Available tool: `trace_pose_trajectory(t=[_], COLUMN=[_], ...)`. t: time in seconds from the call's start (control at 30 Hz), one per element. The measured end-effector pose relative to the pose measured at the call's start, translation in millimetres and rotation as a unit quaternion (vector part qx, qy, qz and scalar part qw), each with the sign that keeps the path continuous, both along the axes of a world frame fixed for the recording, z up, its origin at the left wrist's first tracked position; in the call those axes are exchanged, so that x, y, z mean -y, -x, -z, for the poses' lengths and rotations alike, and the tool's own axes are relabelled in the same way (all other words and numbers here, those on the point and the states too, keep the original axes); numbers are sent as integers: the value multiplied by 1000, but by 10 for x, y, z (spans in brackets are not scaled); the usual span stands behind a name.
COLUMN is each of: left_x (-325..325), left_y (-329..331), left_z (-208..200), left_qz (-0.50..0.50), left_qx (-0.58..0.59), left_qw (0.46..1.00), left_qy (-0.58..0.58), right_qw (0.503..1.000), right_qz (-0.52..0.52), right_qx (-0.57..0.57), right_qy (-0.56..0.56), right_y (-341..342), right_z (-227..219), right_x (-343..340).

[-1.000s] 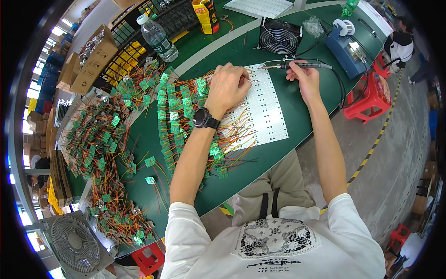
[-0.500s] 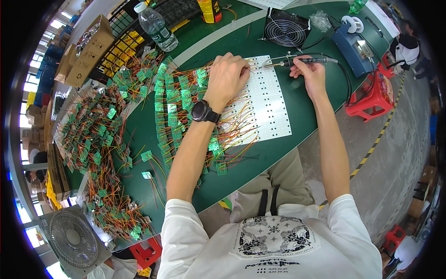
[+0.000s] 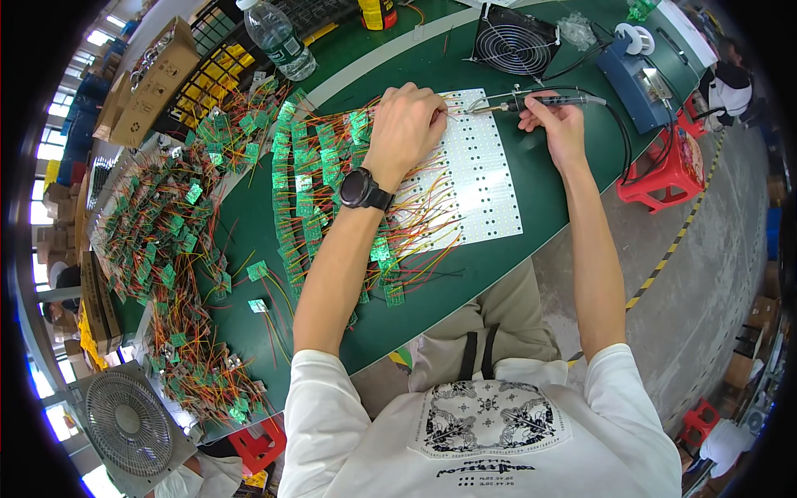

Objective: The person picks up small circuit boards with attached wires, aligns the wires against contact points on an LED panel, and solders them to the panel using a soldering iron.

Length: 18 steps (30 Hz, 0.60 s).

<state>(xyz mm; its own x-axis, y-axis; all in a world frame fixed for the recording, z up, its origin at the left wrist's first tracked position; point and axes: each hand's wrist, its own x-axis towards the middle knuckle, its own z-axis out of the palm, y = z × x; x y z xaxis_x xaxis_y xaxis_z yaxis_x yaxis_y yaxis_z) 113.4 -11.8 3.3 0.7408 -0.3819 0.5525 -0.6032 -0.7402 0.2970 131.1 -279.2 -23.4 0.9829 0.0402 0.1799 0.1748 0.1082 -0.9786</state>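
Observation:
My right hand [image 3: 558, 131] grips a soldering iron [image 3: 564, 100] by its dark handle, its metal tip pointing left over the upper part of a white LED board [image 3: 488, 187]. At that board's upper left, my left hand [image 3: 405, 126] is closed in a pinch on a thin wire [image 3: 449, 114], close to the iron's tip; the fingertips are partly hidden. Rows of small green circuit boards [image 3: 282, 195] lie left of and under my left forearm. Their red and yellow wires [image 3: 427, 220] run onto the white board.
A large heap of wired green boards [image 3: 154, 224] covers the table's left side. Toward the back stand a water bottle [image 3: 278, 40] and a black fan [image 3: 516, 46]. A blue soldering station [image 3: 635, 83] with its cable sits at right, near a red stool [image 3: 664, 176].
The whole view has shifted slightly. Both hands stay at the upper part of the white board, the iron's tip still close to my left fingers.

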Motion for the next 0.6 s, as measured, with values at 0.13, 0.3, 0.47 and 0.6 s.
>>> trace_pose_trajectory(t=[0.13,0.3,0.47,0.6], left_x=[-2,11,29,-3], left_y=[-3,-6,-27,-6], left_z=[16,22,36,11], left_qz=[2,5,8,0], left_qx=[5,5,5,-1], left_qw=[1000,1000,1000,1000], left_qy=[-3,-3,-2,-14], right_qw=[1000,1000,999,999], right_qz=[1,1,16,10], right_qx=[-1,1,1,-2], right_qy=[3,5,-49,-42], right_y=[11,3,-12,-46], right_z=[-3,16,24,17], right_x=[-4,15,56,30])
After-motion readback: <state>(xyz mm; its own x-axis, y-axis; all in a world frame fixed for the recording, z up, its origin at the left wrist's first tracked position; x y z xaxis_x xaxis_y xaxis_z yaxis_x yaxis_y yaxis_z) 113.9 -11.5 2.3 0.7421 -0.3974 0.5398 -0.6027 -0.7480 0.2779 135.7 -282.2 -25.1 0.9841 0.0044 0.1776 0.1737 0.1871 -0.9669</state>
